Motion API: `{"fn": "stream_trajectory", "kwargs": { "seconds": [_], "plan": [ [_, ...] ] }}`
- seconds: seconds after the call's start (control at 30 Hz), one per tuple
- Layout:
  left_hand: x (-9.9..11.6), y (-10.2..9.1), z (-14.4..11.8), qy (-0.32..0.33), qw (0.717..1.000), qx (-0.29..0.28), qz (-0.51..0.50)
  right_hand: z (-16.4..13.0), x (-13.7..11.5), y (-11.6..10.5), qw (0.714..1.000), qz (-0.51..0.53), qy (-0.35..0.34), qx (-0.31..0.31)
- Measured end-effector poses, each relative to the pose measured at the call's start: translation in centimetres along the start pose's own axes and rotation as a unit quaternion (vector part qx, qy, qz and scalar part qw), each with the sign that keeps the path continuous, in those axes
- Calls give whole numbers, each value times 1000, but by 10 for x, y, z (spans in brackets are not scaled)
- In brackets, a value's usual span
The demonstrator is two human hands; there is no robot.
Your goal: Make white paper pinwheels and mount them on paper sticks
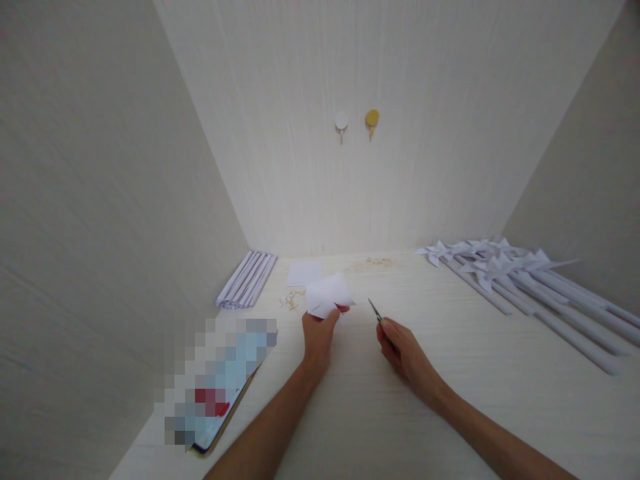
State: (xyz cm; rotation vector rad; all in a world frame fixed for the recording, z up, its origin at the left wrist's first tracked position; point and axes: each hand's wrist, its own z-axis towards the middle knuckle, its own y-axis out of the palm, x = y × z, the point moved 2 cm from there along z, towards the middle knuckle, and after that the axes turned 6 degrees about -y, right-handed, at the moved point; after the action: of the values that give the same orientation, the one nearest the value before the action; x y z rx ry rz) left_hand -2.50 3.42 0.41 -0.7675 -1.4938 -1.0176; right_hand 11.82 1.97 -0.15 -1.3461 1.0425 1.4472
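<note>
So my left hand (319, 330) has a white paper square (327, 293) pinched between thumb and fingers, up over the middle of the bench (350, 413). I've got it by the near edge, I guess so most of the sheet sticks out free. Paper's thin, a bit bowed, with a couple of dark lines by my thumb that look like slits. Right hand (400, 350) is curled around a slim pointed metal tool (375, 311), probably small scissors, but my fingers hide the handle. Tip's aimed up and left, apart from the paper, probably to keep it handy.

Another flat paper sheet (305, 272) lies toward the far edge, within easy reach, with small tan bits (291, 300) just in front; too small to tell what they are. Smooth rolled paper tubes (247, 280) sit side by side in the far left corner. Spiky folded pinwheels (490, 270) on long paper sticks (570, 341) are heaped along the right side, presumably to leave the middle for my hands. Phone (233, 397) lies by the left edge, likely for easy viewing.
</note>
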Motion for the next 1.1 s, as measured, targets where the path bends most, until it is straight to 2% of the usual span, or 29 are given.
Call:
{"fn": "stream_trajectory", "kwargs": {
  "seconds": [0.13,0.27,0.33,0.43,0.57,0.73,0.83,0.93,1.0,1.1],
  "plan": [
    [0,1,-2,-1,1000,-5,-9,3,-4,-2,992,113,28,56],
    [-1,4,-3,21,996,-81,-30,7,-6,-4,983,152,24,97],
    [-3,5,-3,10,994,-101,-27,8,-6,-6,980,160,25,113],
    [-4,6,-3,-27,991,-126,-47,8,-4,-6,981,147,35,121],
    [-2,9,-4,-65,983,-145,-96,8,-1,-6,987,113,53,100],
    [-2,10,-3,-117,968,-155,-159,6,-1,-6,982,148,43,107],
    [-2,12,-5,-103,967,-200,-121,6,-2,-6,977,170,34,122],
    [-2,17,-12,-83,962,-258,-20,6,-3,-6,978,163,40,124],
    [-2,19,-15,-78,962,-261,29,5,-3,-5,981,145,45,119],
    [-1,20,-17,-68,971,-226,40,5,-3,-4,986,125,34,101]
  ]
}}
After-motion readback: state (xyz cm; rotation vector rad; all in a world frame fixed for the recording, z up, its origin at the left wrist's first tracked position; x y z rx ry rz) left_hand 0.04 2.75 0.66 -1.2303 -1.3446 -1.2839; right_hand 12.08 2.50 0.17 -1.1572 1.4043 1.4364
